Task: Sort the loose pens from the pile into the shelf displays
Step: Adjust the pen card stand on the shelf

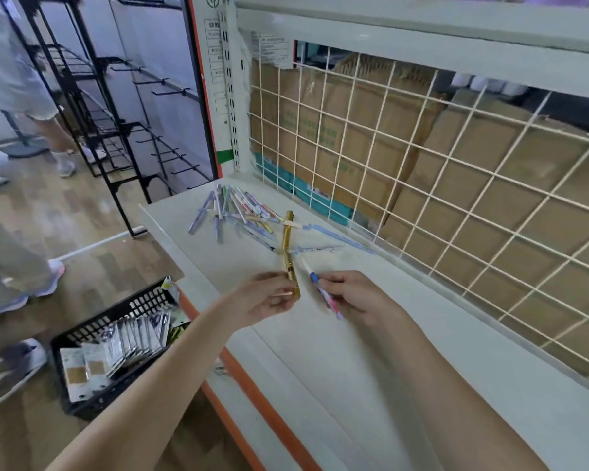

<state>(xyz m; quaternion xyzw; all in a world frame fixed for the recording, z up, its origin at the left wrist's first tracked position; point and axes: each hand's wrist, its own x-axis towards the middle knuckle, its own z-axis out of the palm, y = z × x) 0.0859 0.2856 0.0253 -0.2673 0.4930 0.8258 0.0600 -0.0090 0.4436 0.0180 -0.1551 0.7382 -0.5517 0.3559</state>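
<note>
A pile of loose pens [238, 212], mostly purple, blue and pastel, lies at the far left end of the white shelf [371, 334]. A few more pens [320, 249] lie stretched along the shelf near the wire grid. My left hand [269, 299] pinches the lower end of a long gold pen [289, 253], which points away from me toward the pile. My right hand [357, 295] holds a white pen with a blue and pink barrel [322, 288], tip angled up and left, close beside the gold pen.
A white wire grid [456, 185] backs the shelf, with cardboard boxes [354, 130] behind it. A black crate [116, 345] of packaged goods sits on the wooden floor at left. Black hook racks [116, 130] stand beyond, and another person's legs [11, 253] are at far left.
</note>
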